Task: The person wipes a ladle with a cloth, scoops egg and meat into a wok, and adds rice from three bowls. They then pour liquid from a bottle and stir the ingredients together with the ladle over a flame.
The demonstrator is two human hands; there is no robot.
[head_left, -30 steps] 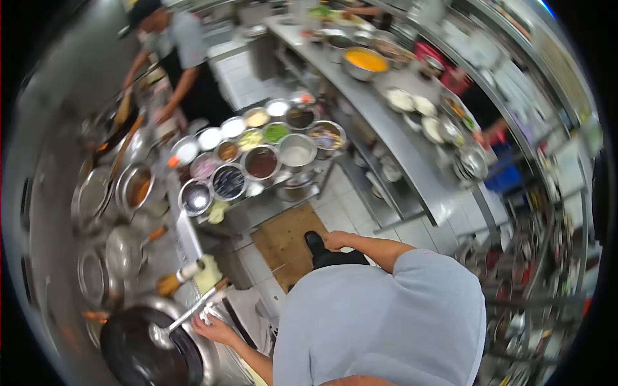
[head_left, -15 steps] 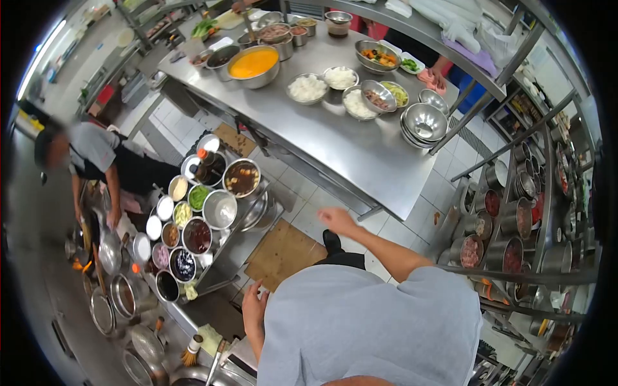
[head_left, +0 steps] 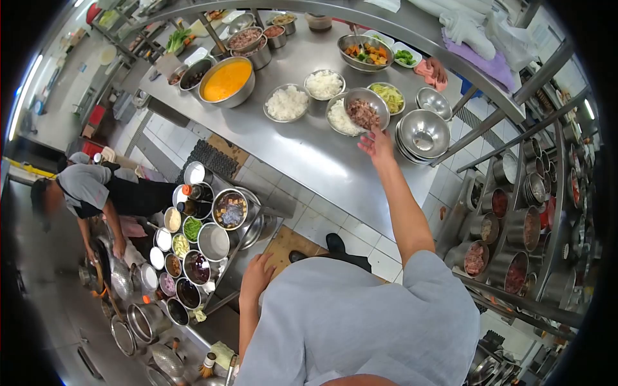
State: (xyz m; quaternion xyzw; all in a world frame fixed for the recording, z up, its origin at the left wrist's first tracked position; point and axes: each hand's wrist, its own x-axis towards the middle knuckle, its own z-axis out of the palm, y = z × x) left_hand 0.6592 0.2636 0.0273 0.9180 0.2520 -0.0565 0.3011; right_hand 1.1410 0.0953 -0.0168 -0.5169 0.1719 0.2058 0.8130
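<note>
My right hand reaches over the steel table, fingers apart, at the near rim of a steel bowl of chopped meat. Whether the fingertips touch that rim I cannot tell. The meat bowl overlaps a bowl of white rice; a bowl of shredded green vegetable stands just behind. Two more rice bowls are to the left, and a stack of empty steel bowls is to the right. Low beside my body, my left hand hangs with bent, parted fingers, holding nothing.
A co-worker bends over the stove at the left. Beside them stands a cart with several sauce and ingredient pots. Another person's hand rests on a pink cloth across the table. Racks of pots line the right.
My right hand has moved forward from above the floor to the meat bowl. The table appears closer. The co-worker at the left leans lower.
</note>
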